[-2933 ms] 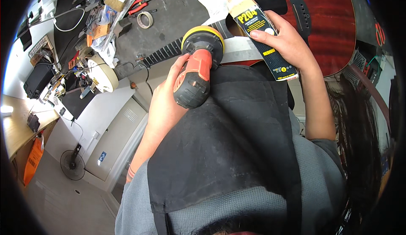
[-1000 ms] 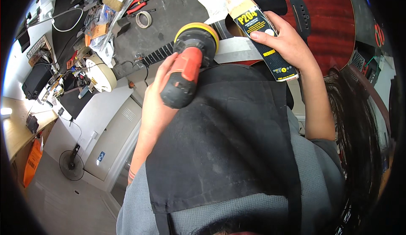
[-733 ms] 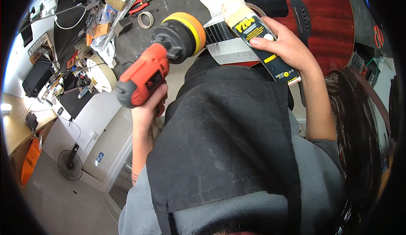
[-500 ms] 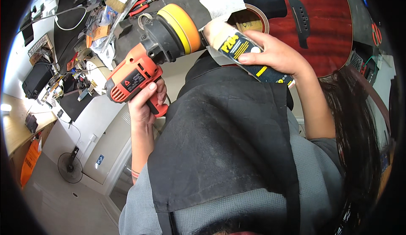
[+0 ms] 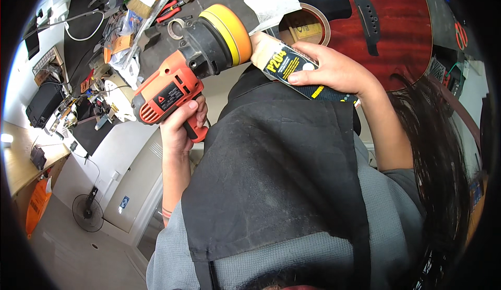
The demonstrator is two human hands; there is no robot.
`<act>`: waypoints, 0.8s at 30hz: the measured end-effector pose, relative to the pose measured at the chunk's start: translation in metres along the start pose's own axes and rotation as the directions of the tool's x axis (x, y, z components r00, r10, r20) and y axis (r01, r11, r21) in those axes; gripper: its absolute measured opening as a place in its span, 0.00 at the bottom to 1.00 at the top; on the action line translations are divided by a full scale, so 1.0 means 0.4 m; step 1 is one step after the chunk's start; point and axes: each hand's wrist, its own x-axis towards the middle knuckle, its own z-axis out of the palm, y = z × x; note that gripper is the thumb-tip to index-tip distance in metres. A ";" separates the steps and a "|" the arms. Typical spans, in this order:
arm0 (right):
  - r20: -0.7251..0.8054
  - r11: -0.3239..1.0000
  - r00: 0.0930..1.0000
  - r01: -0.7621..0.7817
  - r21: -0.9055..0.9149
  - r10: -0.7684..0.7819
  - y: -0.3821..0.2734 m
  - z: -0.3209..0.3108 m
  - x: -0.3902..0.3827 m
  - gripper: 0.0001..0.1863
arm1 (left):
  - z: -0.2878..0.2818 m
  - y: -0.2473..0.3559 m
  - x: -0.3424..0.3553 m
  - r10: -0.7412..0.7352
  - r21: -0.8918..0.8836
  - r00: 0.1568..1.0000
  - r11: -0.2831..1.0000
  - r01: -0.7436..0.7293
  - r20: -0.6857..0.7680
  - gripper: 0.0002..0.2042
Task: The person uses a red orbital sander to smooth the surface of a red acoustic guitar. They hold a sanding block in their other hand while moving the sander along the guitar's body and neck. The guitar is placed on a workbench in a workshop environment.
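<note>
My left hand [image 5: 182, 120] wraps around the handle of a red and black power polisher [image 5: 172, 89]. Its round yellow and orange foam pad [image 5: 235, 34] faces right, toward my other hand. In my right hand [image 5: 336, 70] is a bar of polishing compound [image 5: 292, 68] in a dark wrapper with yellow print. The bar's bare cream end [image 5: 262, 49] meets the pad's right face, as far as I can tell. Just beyond lies a glossy dark red guitar body [image 5: 402, 34] with a black bridge [image 5: 367, 18] and a round soundhole.
White paper [image 5: 274, 0] and a black cloth [image 5: 329, 0] lie on the guitar. At the far left of the bench are a paintbrush [image 5: 143, 0], red-handled pliers [image 5: 169, 13], a tape roll [image 5: 176, 28] and loose tools. Red-handled scissors [image 5: 461, 35] lie right; a fan [image 5: 87, 211] stands lower left.
The compound bar has moved slightly left and down, its bare end now against the pad. The polisher has shifted a little right. Both hands keep their holds.
</note>
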 end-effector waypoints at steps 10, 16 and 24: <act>-0.011 0.999 1.000 0.003 0.034 -0.003 0.007 0.014 -0.002 0.41 | -0.014 -0.008 -0.004 0.027 -0.037 0.999 0.999 -0.026 0.036 0.20; -0.031 1.000 0.999 -0.005 -0.015 0.004 0.004 0.020 -0.007 0.42 | -0.010 -0.002 -0.007 0.017 -0.015 1.000 1.000 -0.016 0.026 0.19; -0.375 0.987 0.921 0.141 0.074 -0.104 0.048 -0.017 -0.038 0.36 | 0.029 0.015 -0.002 -0.032 0.350 0.989 0.933 0.080 -0.141 0.09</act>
